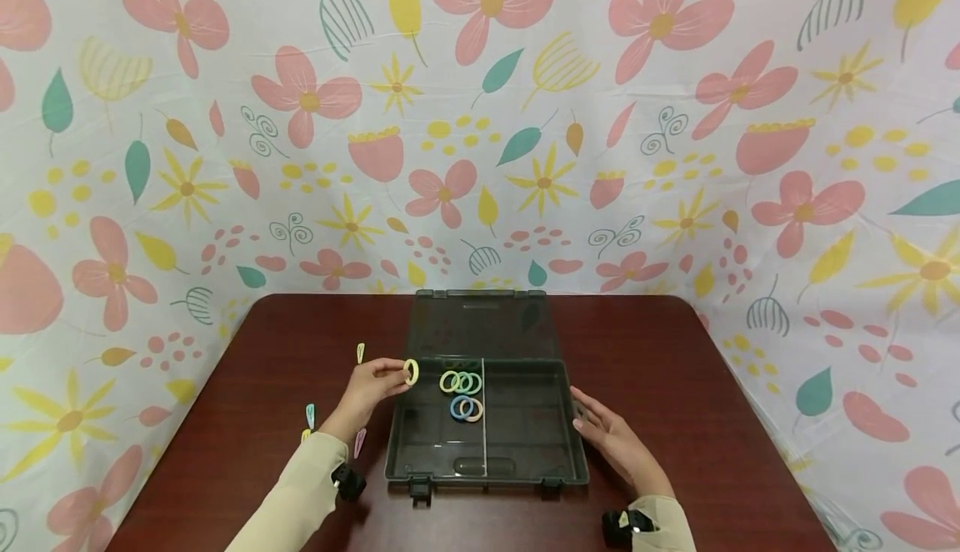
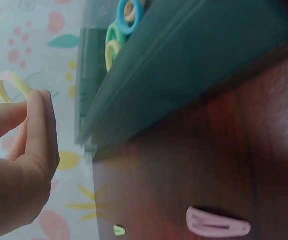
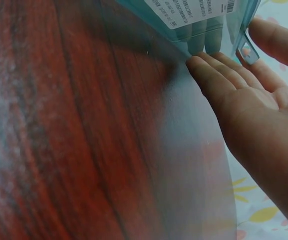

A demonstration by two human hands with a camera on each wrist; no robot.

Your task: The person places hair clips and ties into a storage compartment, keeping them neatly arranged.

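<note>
My left hand [image 1: 372, 391] pinches a pale yellow hair tie [image 1: 411, 372] between thumb and fingertips, above the left wall of a dark see-through plastic box [image 1: 525, 427]. The box's lid stands open at the back, and a divider [image 1: 484, 419] splits the inside in two. Several hair ties lie in the left compartment, among them a blue ring [image 1: 461, 407] and a green ring [image 1: 471, 383]. My right hand [image 1: 611, 444] touches the box's right side; in the right wrist view its fingers lie straight against the wall, near a printed label [image 3: 183, 11].
Left of the box, snap hair clips lie on the dark red wooden table [image 1: 247, 419]: a pink clip [image 2: 216, 223], a blue clip [image 1: 311, 415] and yellow ones, one yellow clip [image 1: 361, 353] farther back. A floral cloth [image 1: 480, 118] hangs behind the table.
</note>
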